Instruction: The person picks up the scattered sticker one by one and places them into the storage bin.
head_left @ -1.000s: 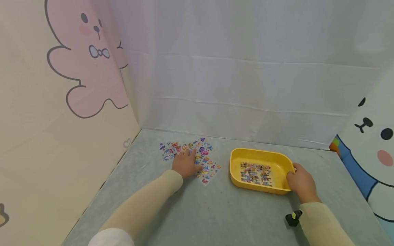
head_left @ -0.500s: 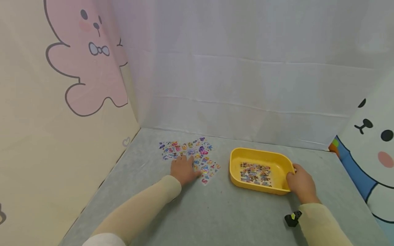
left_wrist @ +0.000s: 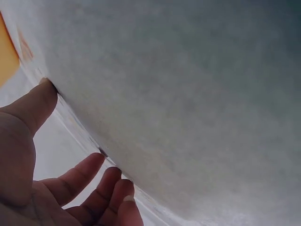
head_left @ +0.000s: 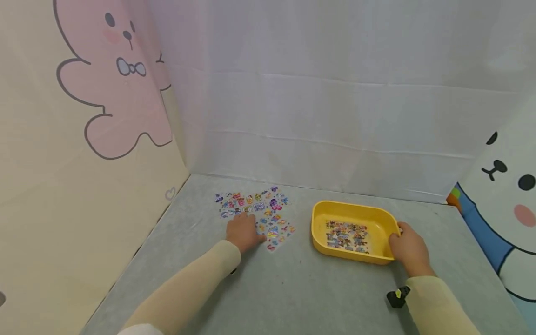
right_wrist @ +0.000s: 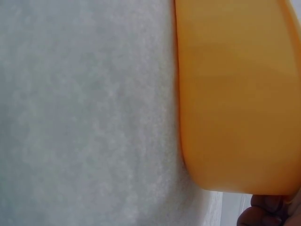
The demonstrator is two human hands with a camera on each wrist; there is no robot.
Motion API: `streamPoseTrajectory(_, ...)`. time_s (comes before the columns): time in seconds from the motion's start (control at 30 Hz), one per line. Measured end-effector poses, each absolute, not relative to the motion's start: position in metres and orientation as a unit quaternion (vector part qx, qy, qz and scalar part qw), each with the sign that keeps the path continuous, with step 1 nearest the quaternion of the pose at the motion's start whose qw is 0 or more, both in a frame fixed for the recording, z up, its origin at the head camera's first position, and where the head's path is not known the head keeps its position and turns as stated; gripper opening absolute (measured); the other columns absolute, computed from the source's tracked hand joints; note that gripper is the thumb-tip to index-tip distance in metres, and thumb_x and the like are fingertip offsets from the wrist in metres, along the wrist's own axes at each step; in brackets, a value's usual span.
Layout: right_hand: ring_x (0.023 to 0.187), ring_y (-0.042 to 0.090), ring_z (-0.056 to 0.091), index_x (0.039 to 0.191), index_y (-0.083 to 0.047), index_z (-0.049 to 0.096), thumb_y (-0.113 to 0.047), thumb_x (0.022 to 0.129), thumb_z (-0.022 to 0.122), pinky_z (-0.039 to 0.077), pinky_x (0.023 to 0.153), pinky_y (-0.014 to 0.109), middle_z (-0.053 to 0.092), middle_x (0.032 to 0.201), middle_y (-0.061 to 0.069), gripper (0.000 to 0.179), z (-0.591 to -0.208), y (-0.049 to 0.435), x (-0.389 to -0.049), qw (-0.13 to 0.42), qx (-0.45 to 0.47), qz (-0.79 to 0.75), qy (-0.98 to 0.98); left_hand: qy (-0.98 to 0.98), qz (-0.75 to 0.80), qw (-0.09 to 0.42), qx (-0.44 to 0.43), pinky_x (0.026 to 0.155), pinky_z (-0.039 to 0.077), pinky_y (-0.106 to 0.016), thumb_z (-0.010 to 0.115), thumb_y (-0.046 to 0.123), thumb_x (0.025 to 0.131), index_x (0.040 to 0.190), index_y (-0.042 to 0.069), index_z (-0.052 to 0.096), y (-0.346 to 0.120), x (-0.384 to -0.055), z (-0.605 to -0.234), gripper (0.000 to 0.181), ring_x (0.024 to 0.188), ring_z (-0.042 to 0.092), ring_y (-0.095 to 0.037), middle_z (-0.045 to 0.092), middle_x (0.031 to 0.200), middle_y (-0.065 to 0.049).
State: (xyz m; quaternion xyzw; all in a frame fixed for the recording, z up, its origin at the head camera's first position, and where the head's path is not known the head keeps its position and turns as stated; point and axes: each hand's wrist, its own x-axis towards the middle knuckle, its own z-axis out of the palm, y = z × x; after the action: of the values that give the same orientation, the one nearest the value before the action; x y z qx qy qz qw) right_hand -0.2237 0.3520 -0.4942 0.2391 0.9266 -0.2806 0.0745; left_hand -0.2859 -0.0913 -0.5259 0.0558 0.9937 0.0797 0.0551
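My left hand (head_left: 243,231) rests its fingertips on a clear sticker sheet (head_left: 274,231) printed with small colourful figures, lying on the grey table. In the left wrist view the thumb of the left hand (left_wrist: 70,183) is spread from the bent fingers, all tips down at the surface. More sticker sheets (head_left: 228,201) overlap just beyond the fingers. To the right, my right hand (head_left: 410,250) grips the right-end rim of a yellow plastic tray (head_left: 383,232). Inside the tray lies another sticker sheet (head_left: 347,236). The right wrist view shows the tray's outer wall (right_wrist: 240,103), with curled fingers at its end.
A white curtain (head_left: 335,116) closes off the back of the table (head_left: 293,293). Cartoon-printed cloth (head_left: 134,107) hangs at the left, and another printed cloth (head_left: 511,209) at the right. A small black device (head_left: 397,298) sits at the right wrist.
My left hand has drawn back slightly toward the near left, and the front sticker sheet has slid left with it. The right hand and the tray have stayed in place.
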Motion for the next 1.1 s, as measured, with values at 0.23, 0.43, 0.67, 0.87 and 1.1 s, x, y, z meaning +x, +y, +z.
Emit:
streamPoseTrajectory(0.23, 0.113, 0.046, 0.050, 0.154, 0.011, 0.027, -0.016, 0.102, 0.038, 0.040, 0.103, 0.063, 0.040, 0.147, 0.038, 0.060, -0.494, 0.351, -0.224, 0.074, 0.238, -0.279, 0.927, 0.989, 0.116, 0.076, 0.058, 0.085, 0.052, -0.048, 0.093, 0.052, 0.069, 0.110, 0.007, 0.069, -0.096, -0.292, -0.524, 0.065, 0.091, 0.060, -0.027, 0.062, 0.099, -0.008)
streamPoseTrajectory(0.43, 0.112, 0.045, 0.050, 0.155, 0.011, 0.026, -0.016, 0.102, 0.038, 0.041, 0.102, 0.063, 0.039, 0.148, 0.038, 0.060, -0.493, 0.350, -0.222, 0.075, 0.236, -0.281, 0.927, 0.981, 0.162, 0.104, 0.035, 0.078, 0.053, -0.045, 0.093, 0.044, 0.070, 0.102, 0.007, 0.070, -0.097, -0.291, -0.511, 0.055, 0.084, 0.059, -0.024, 0.063, 0.092, -0.006)
streamPoseTrajectory(0.67, 0.114, 0.046, 0.050, 0.155, 0.011, 0.026, -0.016, 0.103, 0.038, 0.040, 0.103, 0.063, 0.039, 0.148, 0.038, 0.060, -0.493, 0.348, -0.222, 0.077, 0.238, -0.280, 0.927, 0.980, 0.163, 0.112, -0.027, 0.076, 0.054, -0.052, 0.092, 0.033, 0.068, 0.107, 0.005, 0.068, -0.095, -0.293, -0.516, 0.053, 0.084, 0.059, -0.029, 0.063, 0.095, -0.011)
streamPoseTrajectory(0.87, 0.115, 0.047, 0.050, 0.155, 0.011, 0.026, -0.015, 0.102, 0.038, 0.040, 0.103, 0.064, 0.039, 0.148, 0.038, 0.060, -0.493, 0.349, -0.222, 0.073, 0.237, -0.278, 0.928, 0.984, 0.147, 0.101, -0.023, 0.080, 0.053, -0.055, 0.090, 0.033, 0.071, 0.110, 0.006, 0.069, -0.093, -0.291, -0.517, 0.053, 0.090, 0.061, -0.032, 0.063, 0.099, -0.012)
streamPoseTrajectory(1.1, 0.115, 0.047, 0.049, 0.155, 0.011, 0.026, -0.015, 0.103, 0.038, 0.040, 0.103, 0.063, 0.039, 0.147, 0.038, 0.059, -0.492, 0.348, -0.222, 0.068, 0.239, -0.276, 0.929, 0.985, 0.120, 0.124, -0.016, 0.088, 0.051, -0.059, 0.087, 0.030, 0.076, 0.118, 0.004, 0.067, -0.088, -0.293, -0.509, 0.054, 0.099, 0.062, -0.036, 0.064, 0.108, -0.016)
